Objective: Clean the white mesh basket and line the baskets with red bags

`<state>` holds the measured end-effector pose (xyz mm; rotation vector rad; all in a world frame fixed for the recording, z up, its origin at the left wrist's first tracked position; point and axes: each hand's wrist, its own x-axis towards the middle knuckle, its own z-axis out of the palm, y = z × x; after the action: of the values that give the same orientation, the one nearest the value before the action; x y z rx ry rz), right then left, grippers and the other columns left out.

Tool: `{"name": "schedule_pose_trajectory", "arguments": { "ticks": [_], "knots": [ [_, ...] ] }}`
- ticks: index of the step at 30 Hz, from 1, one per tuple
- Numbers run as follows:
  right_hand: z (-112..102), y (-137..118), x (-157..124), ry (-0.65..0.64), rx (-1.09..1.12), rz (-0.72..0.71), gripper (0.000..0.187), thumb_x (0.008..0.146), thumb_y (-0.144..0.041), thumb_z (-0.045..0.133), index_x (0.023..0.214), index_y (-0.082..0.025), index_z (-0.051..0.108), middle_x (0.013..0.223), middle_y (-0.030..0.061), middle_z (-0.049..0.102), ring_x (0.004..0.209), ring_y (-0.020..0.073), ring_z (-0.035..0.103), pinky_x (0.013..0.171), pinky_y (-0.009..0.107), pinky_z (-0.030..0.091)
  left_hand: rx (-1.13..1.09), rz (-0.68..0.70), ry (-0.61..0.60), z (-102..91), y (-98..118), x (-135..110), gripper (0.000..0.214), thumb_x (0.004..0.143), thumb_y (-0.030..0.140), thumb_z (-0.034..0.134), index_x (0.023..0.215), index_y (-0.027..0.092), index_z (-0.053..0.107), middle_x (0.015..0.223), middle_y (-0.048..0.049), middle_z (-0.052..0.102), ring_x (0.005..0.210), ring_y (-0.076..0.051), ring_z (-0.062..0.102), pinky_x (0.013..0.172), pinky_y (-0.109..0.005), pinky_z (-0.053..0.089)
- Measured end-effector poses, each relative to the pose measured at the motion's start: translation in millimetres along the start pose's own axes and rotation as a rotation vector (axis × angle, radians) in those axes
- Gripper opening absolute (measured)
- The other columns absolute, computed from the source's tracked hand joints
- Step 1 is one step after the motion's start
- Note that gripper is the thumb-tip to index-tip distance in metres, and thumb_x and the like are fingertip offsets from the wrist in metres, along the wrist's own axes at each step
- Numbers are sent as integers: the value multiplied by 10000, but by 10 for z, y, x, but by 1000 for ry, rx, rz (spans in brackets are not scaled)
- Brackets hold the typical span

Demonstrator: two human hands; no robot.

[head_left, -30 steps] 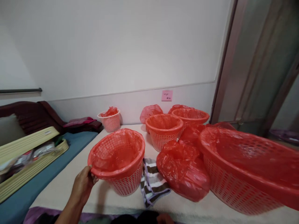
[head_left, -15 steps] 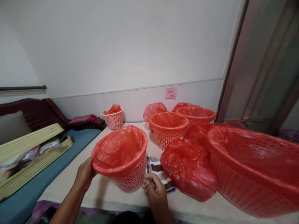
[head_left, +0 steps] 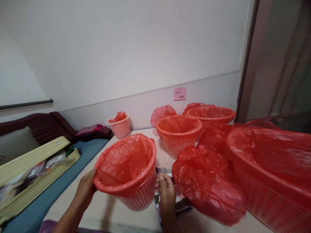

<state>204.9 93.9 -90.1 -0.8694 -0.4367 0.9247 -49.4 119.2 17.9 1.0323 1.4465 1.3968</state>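
A white plastic basket (head_left: 139, 199) lined with a red plastic bag (head_left: 126, 165) stands tilted, its mouth leaning left and toward me. My left hand (head_left: 86, 186) grips its bag-covered rim at the left, thumb side up. My right hand (head_left: 167, 191) is closed at the right side of the basket, low down, with fingers curled together close to the basket wall. What those fingers hold, if anything, I cannot make out. Beneath my right hand lies a striped brown and white cloth (head_left: 182, 205).
To the right are a filled-out red bag (head_left: 209, 184) and a large lined basket (head_left: 264, 184). Behind stand two more lined baskets, one of them (head_left: 175, 147) nearer me. A small white basket (head_left: 121, 130) sits by the wall. An opened yellow case (head_left: 39, 155) lies left.
My view has shifted slightly. My right hand has risen a little along the basket's right side. My left hand keeps its hold on the rim.
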Motion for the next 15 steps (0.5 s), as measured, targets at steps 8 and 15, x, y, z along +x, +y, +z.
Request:
{"name": "schedule_pose_trajectory", "arguments": {
  "ticks": [8, 15],
  "knots": [
    [188, -279, -92, -315, 116, 214, 485, 690, -613, 732, 815, -180, 555, 554, -56, 581, 417, 60, 479, 394, 169, 322, 17, -11, 24, -26, -40, 92, 373, 662, 518, 698, 643, 194, 515, 496, 82, 486, 464, -82, 393, 447, -209, 327],
    [334, -621, -127, -342, 313, 311, 413, 631, -408, 830, 863, -167, 588, 609, -64, 585, 472, 39, 472, 423, 148, 312, 25, 1, 3, -19, -53, 130, 428, 649, 571, 692, 808, 185, 599, 551, 74, 533, 468, -88, 412, 462, -220, 340]
  ]
}}
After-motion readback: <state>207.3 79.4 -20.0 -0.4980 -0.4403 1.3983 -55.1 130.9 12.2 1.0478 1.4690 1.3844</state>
